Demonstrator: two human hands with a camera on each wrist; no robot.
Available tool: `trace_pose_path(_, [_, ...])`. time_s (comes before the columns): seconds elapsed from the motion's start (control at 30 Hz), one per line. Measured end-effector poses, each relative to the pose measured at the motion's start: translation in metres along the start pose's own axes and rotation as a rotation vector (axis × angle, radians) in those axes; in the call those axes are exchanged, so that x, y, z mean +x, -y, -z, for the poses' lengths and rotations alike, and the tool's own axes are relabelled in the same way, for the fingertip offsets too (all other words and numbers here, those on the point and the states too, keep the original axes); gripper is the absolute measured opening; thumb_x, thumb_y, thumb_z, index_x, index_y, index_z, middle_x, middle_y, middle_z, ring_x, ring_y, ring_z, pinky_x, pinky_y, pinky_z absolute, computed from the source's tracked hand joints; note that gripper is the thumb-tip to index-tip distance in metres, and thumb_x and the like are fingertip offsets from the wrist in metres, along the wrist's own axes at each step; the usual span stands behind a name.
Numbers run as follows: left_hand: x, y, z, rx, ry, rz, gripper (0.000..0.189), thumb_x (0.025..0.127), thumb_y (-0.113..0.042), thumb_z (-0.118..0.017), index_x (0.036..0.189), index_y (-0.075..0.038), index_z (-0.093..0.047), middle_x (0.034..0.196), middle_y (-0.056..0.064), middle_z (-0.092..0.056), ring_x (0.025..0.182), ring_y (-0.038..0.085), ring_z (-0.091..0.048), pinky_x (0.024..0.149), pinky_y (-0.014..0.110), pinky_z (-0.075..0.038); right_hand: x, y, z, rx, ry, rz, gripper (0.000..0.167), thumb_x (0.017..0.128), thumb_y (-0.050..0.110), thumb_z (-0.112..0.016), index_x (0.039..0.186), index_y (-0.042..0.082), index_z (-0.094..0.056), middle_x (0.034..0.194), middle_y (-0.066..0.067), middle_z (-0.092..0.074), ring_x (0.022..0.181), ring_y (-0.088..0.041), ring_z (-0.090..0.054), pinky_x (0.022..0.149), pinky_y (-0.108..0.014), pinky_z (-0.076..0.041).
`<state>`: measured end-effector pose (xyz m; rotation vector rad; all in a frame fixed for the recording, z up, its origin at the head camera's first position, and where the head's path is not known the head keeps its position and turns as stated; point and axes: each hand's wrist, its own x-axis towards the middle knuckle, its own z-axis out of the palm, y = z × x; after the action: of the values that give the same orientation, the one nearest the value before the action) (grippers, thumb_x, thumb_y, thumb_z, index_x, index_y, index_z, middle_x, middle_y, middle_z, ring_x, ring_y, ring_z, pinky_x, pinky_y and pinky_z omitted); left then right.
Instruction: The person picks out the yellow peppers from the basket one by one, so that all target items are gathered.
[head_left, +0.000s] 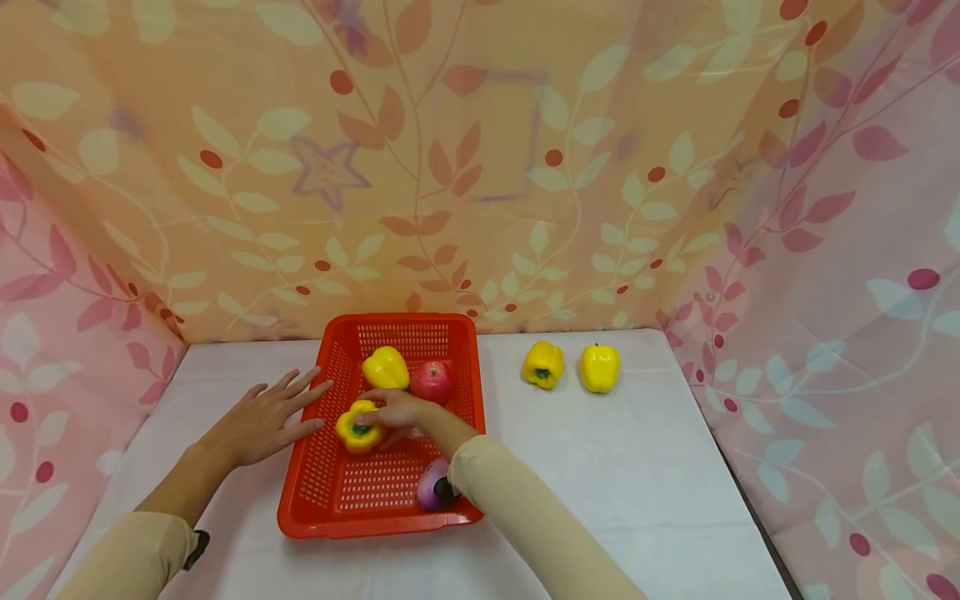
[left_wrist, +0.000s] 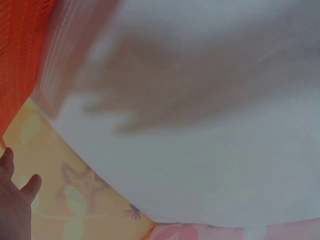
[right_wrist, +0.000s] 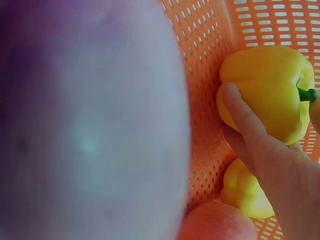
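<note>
Here, at the near end of the red plastic basket [head_left: 375, 527], a round purple onion [head_left: 431, 485] sits in the right corner, its smooth skin fading to pale in the right wrist view. Beyond it, the right hand [head_left: 408, 410] grasps a yellow pepper [head_left: 349, 433] inside the basket, thumb and fingers around its glossy, lobed body close to the short green stem; whether the pepper rests on the basket's floor I cannot tell. The left hand [head_left: 272, 418] holds nothing, its fingers released and spread by the left rim; contact there is unclear. Farther in, a second pepper [head_left: 386, 368] lies beside a rounded red fruit [head_left: 432, 381].

The work looks partway: two peppers are within the stiff slotted walls, one not yet let go, while a third pepper [head_left: 543, 364] and a fourth pepper [head_left: 599, 368], equally waxy, lie outside to the right on the smooth white cloth [head_left: 592, 475]. Those two appear to be what remains. Behind everything hangs a soft, leaf-printed curtain [head_left: 420, 167].
</note>
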<state>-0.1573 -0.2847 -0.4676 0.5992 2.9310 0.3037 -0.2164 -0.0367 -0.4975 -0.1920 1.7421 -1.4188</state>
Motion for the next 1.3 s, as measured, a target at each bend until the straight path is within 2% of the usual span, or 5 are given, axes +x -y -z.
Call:
trace_pose_path(0.37, [0.000, 0.001, 0.001, -0.008, 0.024, 0.015, 0.072, 0.097, -0.060, -0.048, 0.158, -0.025, -0.030, 0.164, 0.014, -0.022, 0.146, 0.049, -0.020, 0.109, 0.075, -0.015, -0.002, 0.002, 0.001, 0.034, 0.005, -0.022, 0.052, 0.097, 0.018, -0.067, 0.145, 0.010, -0.050, 0.113, -0.007, -0.064, 0.098, -0.027, -0.067, 0.088, -0.056, -0.055])
trace_pose_path(0.7, [0.001, 0.002, -0.002, 0.007, 0.011, 0.004, 0.071, 0.098, -0.059, -0.049, 0.157, -0.025, -0.031, 0.164, 0.012, -0.023, 0.145, 0.048, -0.022, 0.109, 0.075, -0.018, -0.005, 0.006, 0.007, 0.005, 0.025, -0.006, 0.052, 0.096, 0.016, -0.068, 0.144, 0.008, -0.051, 0.108, -0.007, -0.065, 0.093, -0.025, -0.067, 0.087, -0.056, -0.055])
trace_pose_path(0.97, [0.001, 0.001, 0.001, 0.020, -0.009, -0.010, 0.070, 0.097, -0.059, -0.050, 0.156, -0.023, -0.035, 0.162, 0.013, -0.026, 0.145, 0.048, -0.024, 0.108, 0.074, -0.020, -0.020, 0.024, 0.019, -0.085, 0.012, 0.031, 0.051, 0.095, 0.019, -0.070, 0.142, 0.010, -0.053, 0.112, -0.007, -0.062, 0.095, -0.023, -0.066, 0.089, -0.052, -0.056])
trace_pose_path(1.3, [0.002, 0.004, -0.004, 0.020, 0.000, -0.002, 0.071, 0.097, -0.060, -0.049, 0.156, -0.023, -0.034, 0.163, 0.013, -0.025, 0.146, 0.046, -0.022, 0.109, 0.074, -0.018, -0.050, 0.044, 0.033, -0.080, 0.031, 0.092, 0.053, 0.095, 0.016, -0.069, 0.145, 0.011, -0.051, 0.119, -0.008, -0.058, 0.094, -0.022, -0.066, 0.094, -0.051, -0.053])
